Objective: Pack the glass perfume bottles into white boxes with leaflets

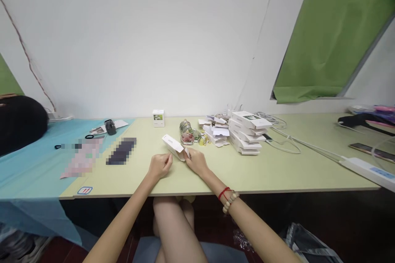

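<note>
A small white cardboard box [173, 145] is tilted above the front middle of the table, its flap end open and turned toward me. My right hand [197, 162] grips the box at that end, fingers closed around the flaps. Close beside its left edge, my left hand [159, 166] is curled into a fist; what its fingers hold, if anything, is hidden. Just behind the box are a jar with red contents [187, 137], a jar with green contents [196, 134] and small yellow pieces [203, 139].
Stacked white boxes [247, 133] stand to the right, beside flattened ones [217, 131]. One upright box [158, 118] is near the wall. Cables and a power strip [367, 169] lie at right. A dark jar [110, 127] sits left on blue cloth [40, 164].
</note>
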